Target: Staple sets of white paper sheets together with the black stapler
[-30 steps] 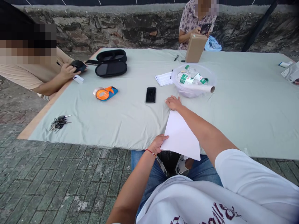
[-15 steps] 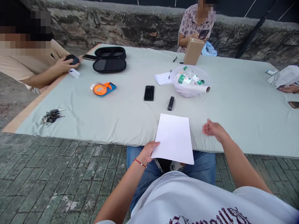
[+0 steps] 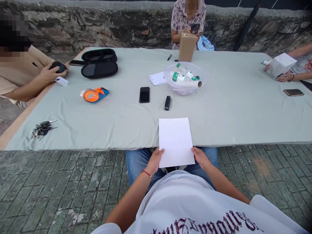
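White paper (image 3: pixel 175 141) lies between my hands, its far part over the table's front edge and its near part above my lap. My left hand (image 3: pixel 156 159) grips the left edge, thumb on top and the other fingers hidden beneath. At the right edge, my right hand (image 3: pixel 200 157) holds the paper in the same way. Whether it is one sheet or a thin stack I cannot tell. Beyond the paper, a black stapler (image 3: pixel 167 103) and a black phone (image 3: pixel 144 95) rest on the cloth.
On the cloth-covered table (image 3: pixel 117 123) are keys (image 3: pixel 42 128), an orange-and-blue tape dispenser (image 3: pixel 94 95), an open black case (image 3: pixel 99 68), a bowl (image 3: pixel 182 89) of bottles, written sheets (image 3: pixel 156 78), a cardboard box (image 3: pixel 187 47) and another phone (image 3: pixel 293 92). Three people sit around it.
My right hand has come in from the right, where it was off the paper, and now holds the right edge. The paper sits straighter. The view has shifted to the right.
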